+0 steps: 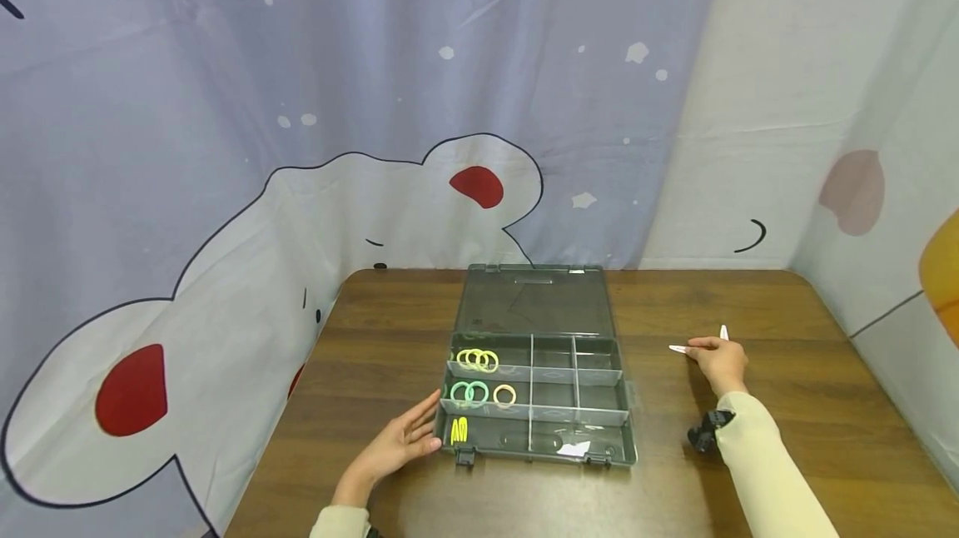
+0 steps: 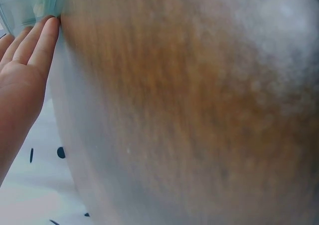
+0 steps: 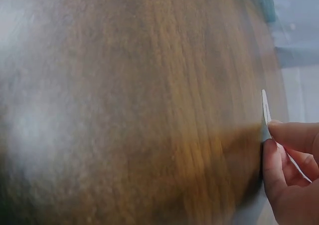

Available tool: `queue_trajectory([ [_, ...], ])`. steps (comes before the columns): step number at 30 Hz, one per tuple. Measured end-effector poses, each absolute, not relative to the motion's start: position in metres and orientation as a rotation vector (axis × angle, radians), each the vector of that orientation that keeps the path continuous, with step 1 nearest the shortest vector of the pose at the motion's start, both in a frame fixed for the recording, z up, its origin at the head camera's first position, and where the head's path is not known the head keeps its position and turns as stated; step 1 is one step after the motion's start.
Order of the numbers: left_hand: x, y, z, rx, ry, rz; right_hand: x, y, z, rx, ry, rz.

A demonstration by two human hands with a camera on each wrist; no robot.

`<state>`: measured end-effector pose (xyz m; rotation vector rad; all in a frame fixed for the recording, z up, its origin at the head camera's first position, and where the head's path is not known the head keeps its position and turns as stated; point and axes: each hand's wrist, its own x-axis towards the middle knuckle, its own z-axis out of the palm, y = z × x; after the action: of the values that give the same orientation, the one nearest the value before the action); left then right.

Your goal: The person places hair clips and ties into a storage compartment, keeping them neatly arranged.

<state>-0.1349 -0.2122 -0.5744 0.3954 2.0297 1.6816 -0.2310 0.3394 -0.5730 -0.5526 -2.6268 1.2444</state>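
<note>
A grey see-through compartment box (image 1: pixel 554 459) lies on the table with its lid (image 1: pixel 535 298) laid back. Its left compartments hold several pale yellow rings (image 1: pixel 489 361), two green rings (image 1: pixel 479 401), one peach ring (image 1: pixel 504 404) and bright yellow zigzag pieces (image 1: pixel 459 430). At the box's left edge, my left hand (image 1: pixel 399 444) rests with nearly straight fingers and its fingertips right at the wall. My right hand (image 1: pixel 721 363), off to the right of the box, pinches a slim white pointed piece (image 3: pixel 265 105) between thumb and fingers. Another white end (image 1: pixel 723 332) shows behind that hand.
The brown wooden table (image 1: pixel 390 313) carries the box near its middle. A printed curtain (image 1: pixel 584 105) hangs along the table's back and sides. Two dark latches, one of them a front latch (image 1: pixel 464 458), stick out from the box's near edge.
</note>
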Motion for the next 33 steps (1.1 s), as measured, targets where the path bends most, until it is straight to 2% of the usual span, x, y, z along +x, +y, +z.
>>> queue_trajectory([
  [14,-0.134,-0.211,-0.572,0.390,2.009,1.695,-0.228,0.339,-0.566,-0.461,-2.725,1.164],
  [23,-0.132,-0.211,-0.570,0.435,2.026,1.696,-0.231,0.323,-0.551,-0.452,-2.476,1.702],
  [33,-0.135,-0.212,-0.574,0.447,2.023,1.701,-0.226,0.287,-0.536,-0.417,-2.352,1.876],
])
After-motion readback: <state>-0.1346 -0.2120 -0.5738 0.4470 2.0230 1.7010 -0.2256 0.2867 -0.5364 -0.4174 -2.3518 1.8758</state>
